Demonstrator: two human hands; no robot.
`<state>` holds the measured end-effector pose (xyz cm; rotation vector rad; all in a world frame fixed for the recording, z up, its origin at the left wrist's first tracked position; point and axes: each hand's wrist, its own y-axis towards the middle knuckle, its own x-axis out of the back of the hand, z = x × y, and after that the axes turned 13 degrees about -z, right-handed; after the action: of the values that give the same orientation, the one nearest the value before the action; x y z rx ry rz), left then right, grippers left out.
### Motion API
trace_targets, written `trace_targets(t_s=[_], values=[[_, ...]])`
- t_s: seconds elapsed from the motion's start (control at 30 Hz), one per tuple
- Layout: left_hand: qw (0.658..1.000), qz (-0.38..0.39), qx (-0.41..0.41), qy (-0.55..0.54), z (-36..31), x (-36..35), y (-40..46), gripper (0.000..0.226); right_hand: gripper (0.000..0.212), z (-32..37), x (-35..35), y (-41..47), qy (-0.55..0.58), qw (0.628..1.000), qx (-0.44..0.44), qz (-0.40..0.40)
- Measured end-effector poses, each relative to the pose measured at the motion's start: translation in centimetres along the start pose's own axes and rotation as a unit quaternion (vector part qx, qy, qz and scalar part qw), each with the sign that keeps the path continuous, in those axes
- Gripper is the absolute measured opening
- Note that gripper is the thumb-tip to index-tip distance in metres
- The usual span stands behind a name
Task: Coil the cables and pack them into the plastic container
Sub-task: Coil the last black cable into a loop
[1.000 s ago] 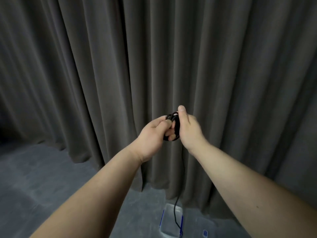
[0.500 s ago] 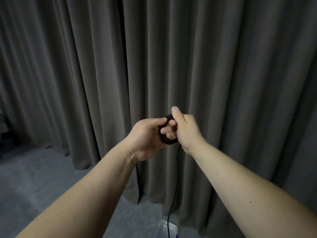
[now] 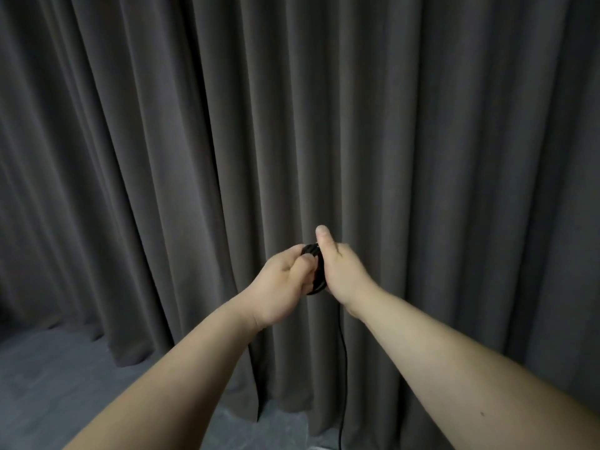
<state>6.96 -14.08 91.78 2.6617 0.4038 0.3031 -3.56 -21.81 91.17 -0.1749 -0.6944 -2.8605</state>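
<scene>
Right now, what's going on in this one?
A person stands facing a dark curtain, winding a black cable. Both hands hold the small coil at arm's length: the left hand grips one side, the right hand the other. A loose tail hangs toward the floor, not yet coiled. No container is in view.
</scene>
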Motion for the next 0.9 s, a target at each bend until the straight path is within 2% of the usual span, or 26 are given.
trace_targets(t_s=[0.1,0.17,0.23,0.33,0.43,0.5,0.57,0.67,0.77,0.83,0.9], values=[[0.999,-0.021,-0.023,0.044,0.0,0.3,-0.1,0.026,0.064,0.4,-0.3,-0.4,-0.048,0.995,0.054,-0.065],[1.0,-0.021,-0.014,0.017,0.0,0.3,-0.2,0.024,0.066,0.0,-0.7,0.0,-0.041,0.993,0.078,-0.077],[0.993,-0.01,0.051,-0.107,0.2,0.4,-0.3,0.025,0.068,-0.2,-1.2,0.3,-0.017,0.995,0.072,-0.06],[0.944,0.022,0.141,-0.298,0.4,1.3,-0.2,0.019,0.065,0.0,-2.4,0.8,0.035,0.999,0.032,-0.011],[0.918,0.033,0.191,-0.347,0.3,2.3,0.2,0.02,0.053,-0.2,-3.5,1.2,0.073,0.997,-0.003,-0.016],[0.905,-0.015,0.216,-0.367,0.3,3.4,0.8,0.023,0.034,-1.0,-3.6,1.2,0.074,0.997,0.004,-0.037],[0.875,-0.081,0.221,-0.424,0.4,5.0,1.6,0.023,0.019,-2.1,-3.3,0.5,0.092,0.995,-0.028,-0.018],[0.831,-0.155,0.199,-0.495,0.9,7.6,3.2,0.029,0.027,-4.1,-2.8,-0.8,-0.01,0.999,-0.032,0.03],[0.857,-0.184,0.161,-0.454,1.2,8.7,3.9,0.028,0.033,-5.0,-2.8,-1.4,-0.183,0.978,0.043,0.095],[0.888,-0.183,0.132,-0.402,1.3,8.4,4.0,0.024,0.04,-4.1,-3.1,-1.4,-0.294,0.936,0.104,0.162],[0.925,-0.184,0.091,-0.32,1.7,7.9,4.0,0.022,0.042,-1.8,-3.5,-1.4,-0.35,0.9,0.173,0.193]])
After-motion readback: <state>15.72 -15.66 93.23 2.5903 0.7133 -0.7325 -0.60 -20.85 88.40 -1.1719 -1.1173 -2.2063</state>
